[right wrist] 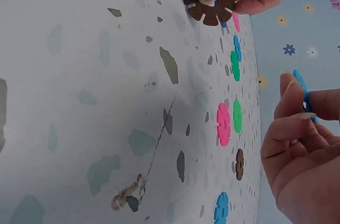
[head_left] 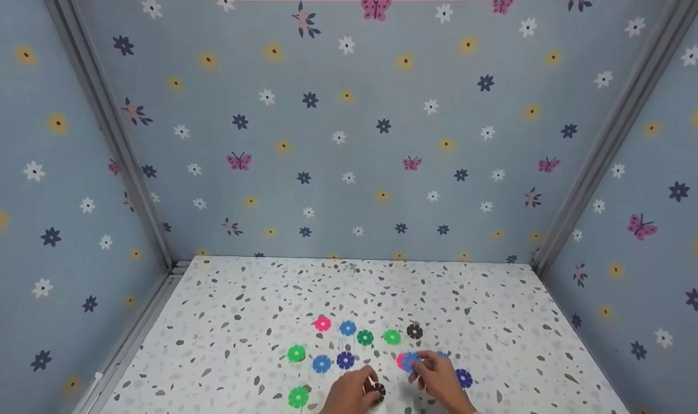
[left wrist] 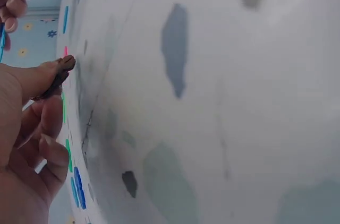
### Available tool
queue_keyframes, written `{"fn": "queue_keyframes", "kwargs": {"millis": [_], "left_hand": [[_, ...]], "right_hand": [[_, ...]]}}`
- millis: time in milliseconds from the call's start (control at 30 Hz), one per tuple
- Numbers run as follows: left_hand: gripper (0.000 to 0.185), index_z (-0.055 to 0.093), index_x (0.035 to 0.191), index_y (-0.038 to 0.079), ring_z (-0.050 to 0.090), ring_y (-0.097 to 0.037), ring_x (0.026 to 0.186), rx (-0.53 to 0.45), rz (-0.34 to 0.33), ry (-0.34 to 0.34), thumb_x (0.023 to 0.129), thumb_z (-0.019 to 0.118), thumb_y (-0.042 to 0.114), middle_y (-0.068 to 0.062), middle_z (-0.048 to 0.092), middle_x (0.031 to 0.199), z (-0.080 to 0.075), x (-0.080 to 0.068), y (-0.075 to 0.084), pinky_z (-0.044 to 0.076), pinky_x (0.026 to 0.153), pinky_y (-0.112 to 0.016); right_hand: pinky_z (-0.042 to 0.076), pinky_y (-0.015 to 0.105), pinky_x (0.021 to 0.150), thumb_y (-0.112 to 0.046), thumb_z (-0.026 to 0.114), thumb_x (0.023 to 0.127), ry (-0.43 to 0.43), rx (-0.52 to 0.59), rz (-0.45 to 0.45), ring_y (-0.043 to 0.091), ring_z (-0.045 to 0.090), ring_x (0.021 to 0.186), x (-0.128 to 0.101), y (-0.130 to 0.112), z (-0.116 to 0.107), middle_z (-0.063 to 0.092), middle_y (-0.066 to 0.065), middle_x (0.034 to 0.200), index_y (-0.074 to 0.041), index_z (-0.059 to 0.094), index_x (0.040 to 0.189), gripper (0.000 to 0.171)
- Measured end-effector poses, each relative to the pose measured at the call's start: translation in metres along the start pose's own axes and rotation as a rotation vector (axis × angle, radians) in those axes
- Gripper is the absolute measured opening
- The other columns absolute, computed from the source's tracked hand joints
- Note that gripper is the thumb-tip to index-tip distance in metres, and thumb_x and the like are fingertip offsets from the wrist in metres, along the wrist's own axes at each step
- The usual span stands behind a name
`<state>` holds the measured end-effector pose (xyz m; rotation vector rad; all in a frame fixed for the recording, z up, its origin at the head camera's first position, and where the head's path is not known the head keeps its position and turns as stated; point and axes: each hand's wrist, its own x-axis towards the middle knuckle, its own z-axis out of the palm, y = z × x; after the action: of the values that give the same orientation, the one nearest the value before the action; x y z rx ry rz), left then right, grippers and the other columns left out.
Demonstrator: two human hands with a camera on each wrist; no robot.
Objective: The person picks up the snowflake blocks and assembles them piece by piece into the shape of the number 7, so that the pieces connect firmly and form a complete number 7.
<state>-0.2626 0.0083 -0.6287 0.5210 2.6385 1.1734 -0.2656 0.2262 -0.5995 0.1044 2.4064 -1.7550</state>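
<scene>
In the lower middle of the head view, the left hand (head_left: 350,393) is gripping a brown disc (head_left: 379,393) between thumb and fingers. To its right, the right hand (head_left: 441,379) is pinching a blue disc (head_left: 411,362) with its fingertips. Both discs are being held above the tabletop (head_left: 240,305). Being round, they are having no long axis, only a flat face and a thin edge. At the top of the right wrist view, the brown disc is turning its notched face toward the camera; at the left of the left wrist view, it is showing nearly its edge, slanting from lower left to upper right. The blue disc is showing its face in the head view, but at the right of the right wrist view it is appearing as a narrow edge, its upper end leaning left. In the head view, a pink disc (head_left: 400,361) is lying partly hidden behind the blue one, and a dark blue disc (head_left: 463,378) is lying just right of the right hand. A row with a dark green disc (head_left: 365,337) is lying higher in the frame.
</scene>
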Motion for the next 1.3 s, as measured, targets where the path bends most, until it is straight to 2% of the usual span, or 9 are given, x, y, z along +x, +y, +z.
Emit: {"fn": "queue_keyframes", "kwargs": {"millis": [200,333,500,633,733,867,1033,1300], "left_hand": [[0.01,0.062,0.087,0.019,0.049,-0.004,0.057,-0.17,0.098,0.194,0.08,0.069,0.015,0.013,0.055,0.07,-0.011,-0.001,0.002,0.041,0.051,-0.023],[0.008,0.06,0.086,0.018,0.049,-0.006,0.058,-0.219,0.147,0.256,0.082,0.067,0.018,0.013,0.056,0.074,-0.017,0.0,0.004,0.042,0.051,-0.022],[0.009,0.051,0.09,0.018,0.051,-0.009,0.062,-0.213,0.192,0.266,0.088,0.059,0.022,0.013,0.057,0.079,-0.021,0.004,0.009,0.041,0.052,-0.022],[0.008,0.048,0.095,0.018,0.054,-0.005,0.062,-0.212,0.223,0.258,0.091,0.054,0.023,0.011,0.061,0.08,-0.022,0.005,0.013,0.041,0.052,-0.023],[0.009,0.049,0.096,0.019,0.055,-0.004,0.061,-0.209,0.224,0.247,0.091,0.055,0.024,0.012,0.061,0.079,-0.021,0.005,0.013,0.042,0.051,-0.023],[0.009,0.051,0.093,0.021,0.053,-0.005,0.062,-0.176,0.221,0.269,0.089,0.059,0.023,0.014,0.058,0.078,-0.023,0.007,0.014,0.042,0.053,-0.022],[0.006,0.054,0.089,0.021,0.055,0.0,0.067,-0.161,0.233,0.283,0.087,0.061,0.021,0.015,0.061,0.079,-0.025,0.01,0.018,0.045,0.057,-0.022],[0.007,0.061,0.085,0.019,0.057,-0.002,0.072,-0.167,0.25,0.255,0.087,0.061,0.025,0.016,0.06,0.081,-0.022,0.01,0.018,0.049,0.062,-0.032]], "right_hand": [[0.036,0.021,0.039,-0.015,0.057,0.088,-0.004,0.074,0.004,0.012,0.052,0.047,-0.001,-0.003,0.004,0.066,0.009,0.07,0.004,0.045,0.125,0.044],[0.035,0.021,0.038,-0.013,0.058,0.087,-0.013,0.111,0.02,0.011,0.051,0.045,-0.003,-0.003,0.007,0.066,0.01,0.07,0.004,0.046,0.124,0.043],[0.035,0.02,0.038,-0.015,0.058,0.087,0.007,0.135,0.027,0.01,0.05,0.045,-0.005,-0.008,0.006,0.066,0.01,0.071,0.003,0.046,0.124,0.043],[0.034,0.021,0.038,-0.017,0.059,0.087,-0.012,0.176,0.007,0.01,0.049,0.044,-0.008,-0.01,0.004,0.065,0.011,0.071,0.003,0.046,0.124,0.044],[0.034,0.02,0.038,-0.017,0.06,0.087,-0.013,0.195,0.003,0.01,0.049,0.043,-0.008,-0.011,0.006,0.065,0.011,0.071,0.003,0.048,0.122,0.042],[0.034,0.021,0.038,-0.018,0.059,0.088,-0.009,0.207,0.009,0.01,0.049,0.045,-0.006,-0.016,0.01,0.066,0.011,0.073,0.002,0.048,0.122,0.041],[0.035,0.021,0.039,-0.019,0.059,0.087,0.019,0.19,0.025,0.011,0.049,0.044,-0.004,-0.019,0.012,0.066,0.011,0.073,0.0,0.05,0.122,0.041],[0.037,0.022,0.041,-0.019,0.061,0.086,0.043,0.189,0.063,0.011,0.048,0.045,-0.005,-0.019,0.014,0.066,0.009,0.073,-0.002,0.051,0.121,0.041]]}}
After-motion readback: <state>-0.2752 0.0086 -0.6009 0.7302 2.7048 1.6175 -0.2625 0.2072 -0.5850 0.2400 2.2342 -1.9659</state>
